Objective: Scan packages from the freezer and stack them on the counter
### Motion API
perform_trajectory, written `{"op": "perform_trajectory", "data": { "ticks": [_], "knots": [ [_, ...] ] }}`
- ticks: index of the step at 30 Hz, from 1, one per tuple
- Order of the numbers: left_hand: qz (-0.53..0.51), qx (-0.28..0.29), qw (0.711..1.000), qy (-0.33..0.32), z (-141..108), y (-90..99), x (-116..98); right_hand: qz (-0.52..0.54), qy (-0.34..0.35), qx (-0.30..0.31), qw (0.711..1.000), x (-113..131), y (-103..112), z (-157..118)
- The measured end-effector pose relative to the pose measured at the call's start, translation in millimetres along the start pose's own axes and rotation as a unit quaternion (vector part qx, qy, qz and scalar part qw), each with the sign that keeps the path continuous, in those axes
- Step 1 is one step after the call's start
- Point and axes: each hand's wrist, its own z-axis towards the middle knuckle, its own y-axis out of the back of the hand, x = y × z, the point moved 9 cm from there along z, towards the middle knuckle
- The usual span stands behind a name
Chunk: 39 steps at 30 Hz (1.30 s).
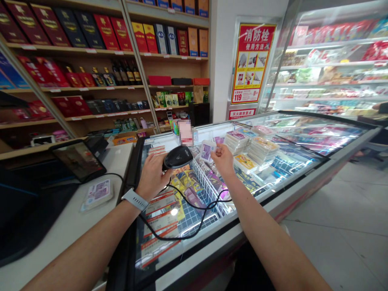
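Note:
My left hand, with a watch on its wrist, is wrapped round a black barcode scanner above the freezer's glass top. The scanner's head points right, and its black cable loops over the glass. In my right hand a flat clear packet with a purple label is pinched at its right edge, just right of the scanner. Behind and right of that hand stand stacks of similar packets, and one with a yellow label lies nearer.
On the left counter lie more purple-labelled packets beside a tablet screen. The glass-topped freezer holds a white wire basket. Shelves of boxes stand behind.

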Motion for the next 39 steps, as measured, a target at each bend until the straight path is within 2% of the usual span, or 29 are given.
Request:
{"op": "perform_trajectory", "data": {
  "ticks": [5, 8, 13, 17, 20, 25, 28, 39],
  "knots": [
    [0.002, 0.006, 1.000, 0.005, 0.9, 0.5, -2.1, -0.045, 0.035, 0.016, 0.998, 15.6, 2.4, -5.9],
    [0.006, 0.001, 1.000, 0.002, 0.9, 1.0, -2.3, -0.053, 0.028, 0.039, 0.997, 22.5, 0.6, -12.5],
    [0.011, -0.005, 1.000, -0.008, -0.2, 0.4, -1.4, -0.007, -0.034, 0.041, 0.999, 11.9, -1.4, -14.4],
    [0.008, -0.007, 1.000, -0.011, 0.0, 1.4, -2.2, -0.005, -0.014, 0.049, 0.999, 7.6, -5.1, -9.9],
    [0.004, -0.009, 1.000, -0.009, 0.3, 2.9, -2.4, -0.028, 0.006, 0.031, 0.999, 5.6, -2.3, -5.3],
    [0.008, -0.016, 1.000, -0.013, 0.4, 4.7, -3.6, 0.005, -0.014, -0.005, 1.000, -4.0, 3.2, 0.7],
    [0.014, -0.020, 1.000, -0.019, 0.0, 5.8, -6.2, 0.036, -0.015, -0.013, 0.999, -5.2, 4.3, 1.5],
    [0.014, -0.010, 1.000, -0.025, 0.5, 7.6, -14.9, 0.029, -0.013, -0.026, 0.999, 0.0, 9.1, -1.6]
  ]
}}
